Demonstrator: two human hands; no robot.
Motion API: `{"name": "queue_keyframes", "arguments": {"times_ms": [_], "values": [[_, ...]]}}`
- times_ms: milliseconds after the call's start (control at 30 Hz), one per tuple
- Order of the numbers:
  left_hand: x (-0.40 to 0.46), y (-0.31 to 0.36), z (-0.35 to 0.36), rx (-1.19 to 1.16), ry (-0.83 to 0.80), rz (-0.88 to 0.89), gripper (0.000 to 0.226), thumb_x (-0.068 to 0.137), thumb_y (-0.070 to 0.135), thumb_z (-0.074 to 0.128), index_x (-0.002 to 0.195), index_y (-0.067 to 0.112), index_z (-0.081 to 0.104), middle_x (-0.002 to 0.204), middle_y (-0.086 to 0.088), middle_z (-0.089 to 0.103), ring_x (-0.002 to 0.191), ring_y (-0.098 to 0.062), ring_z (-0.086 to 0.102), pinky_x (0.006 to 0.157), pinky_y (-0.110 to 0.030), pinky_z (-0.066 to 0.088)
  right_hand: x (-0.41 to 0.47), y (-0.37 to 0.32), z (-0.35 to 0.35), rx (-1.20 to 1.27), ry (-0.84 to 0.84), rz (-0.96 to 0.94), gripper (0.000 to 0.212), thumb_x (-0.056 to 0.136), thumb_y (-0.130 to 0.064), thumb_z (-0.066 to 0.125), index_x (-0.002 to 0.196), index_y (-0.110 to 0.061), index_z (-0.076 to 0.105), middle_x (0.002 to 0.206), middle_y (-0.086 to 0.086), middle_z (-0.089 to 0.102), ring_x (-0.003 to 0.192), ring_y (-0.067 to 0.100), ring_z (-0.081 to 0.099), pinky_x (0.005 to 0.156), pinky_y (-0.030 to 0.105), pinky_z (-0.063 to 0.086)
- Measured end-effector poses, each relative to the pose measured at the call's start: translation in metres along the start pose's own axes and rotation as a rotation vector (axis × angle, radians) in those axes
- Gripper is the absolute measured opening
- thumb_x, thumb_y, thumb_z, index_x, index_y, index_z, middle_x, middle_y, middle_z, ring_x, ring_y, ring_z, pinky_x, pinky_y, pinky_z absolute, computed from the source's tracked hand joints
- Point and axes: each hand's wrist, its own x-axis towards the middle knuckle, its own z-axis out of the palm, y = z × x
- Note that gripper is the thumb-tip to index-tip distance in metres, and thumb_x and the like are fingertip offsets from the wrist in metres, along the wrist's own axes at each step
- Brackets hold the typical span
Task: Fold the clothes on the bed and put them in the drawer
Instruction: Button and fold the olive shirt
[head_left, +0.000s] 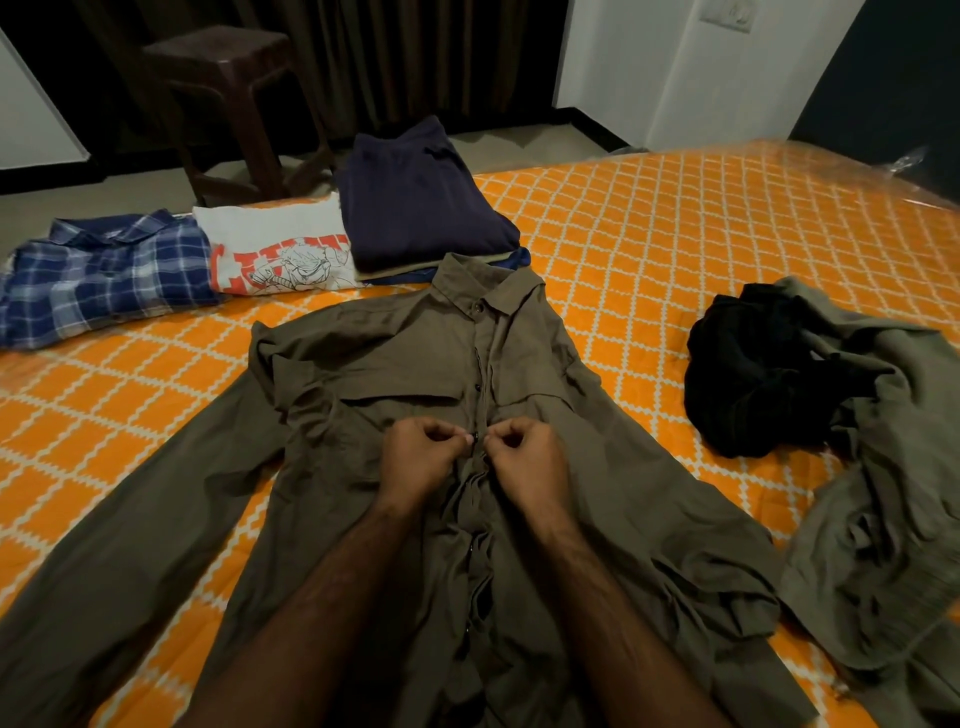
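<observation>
An olive-brown button-up shirt (395, 364) lies spread front-up on the orange patterned bed (649, 223), its collar pointing away from me. My left hand (423, 460) and my right hand (524, 462) meet at the middle of its placket, each pinching one edge of the cloth around a dark button. Folded clothes sit at the far left of the bed: a blue plaid shirt (104, 275), a white printed T-shirt (275, 244) and a dark navy garment (421, 202) on top of a small stack. No drawer is in view.
At the right of the bed lie a crumpled black garment (763, 369) and a loose grey-green garment (888, 493). A dark plastic stool (223, 98) stands on the floor beyond the bed, in front of a dark curtain.
</observation>
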Motion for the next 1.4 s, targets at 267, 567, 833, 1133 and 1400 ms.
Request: {"name": "queue_keyframes", "arguments": {"times_ms": [267,567,833,1133,1400], "values": [[-0.003,-0.002,0.003,-0.057,0.037,-0.027,0.008,0.083,0.009,0.078,0.091,0.010,0.078,0.084,0.000,0.075,0.080,-0.007,0.069,0.076,-0.023,0.055,-0.009,0.000,0.010,0.099,0.107,0.016,0.008,0.087,-0.020,0.073,0.090,-0.017,0.080,0.083,-0.008,0.075,0.077,0.002,0.067,0.070,0.019,0.051],[-0.008,-0.001,0.018,-0.123,0.143,-0.097,0.006,0.086,0.007,0.075,0.091,0.011,0.076,0.080,0.006,0.069,0.080,-0.004,0.065,0.075,-0.023,0.051,-0.011,0.005,0.018,0.255,0.142,0.140,0.007,0.088,-0.018,0.073,0.090,-0.017,0.080,0.091,-0.006,0.077,0.088,0.007,0.070,0.083,0.029,0.056],[-0.008,0.005,0.019,-0.254,0.017,-0.137,0.010,0.088,0.004,0.072,0.097,0.005,0.075,0.087,-0.002,0.074,0.085,-0.011,0.070,0.080,-0.024,0.056,-0.008,0.008,0.024,0.308,0.071,0.155,0.028,0.089,-0.010,0.067,0.061,-0.015,0.067,0.063,0.002,0.067,0.064,0.010,0.059,0.063,0.029,0.047],[-0.006,-0.006,0.010,-0.204,0.084,-0.027,0.013,0.091,0.013,0.070,0.084,0.024,0.069,0.085,-0.001,0.073,0.075,-0.017,0.066,0.072,-0.034,0.055,-0.003,0.010,0.016,0.331,0.100,0.205,0.014,0.092,-0.017,0.061,0.090,-0.020,0.074,0.089,-0.005,0.075,0.088,0.014,0.070,0.086,0.041,0.058],[-0.013,-0.004,0.010,-0.218,0.087,0.018,0.009,0.090,0.017,0.072,0.087,0.025,0.074,0.086,0.005,0.075,0.080,-0.009,0.070,0.076,-0.032,0.057,-0.006,0.010,0.014,0.332,0.122,0.094,0.023,0.093,-0.041,0.068,0.082,-0.020,0.068,0.073,-0.004,0.068,0.071,0.007,0.064,0.066,0.031,0.052]]}}
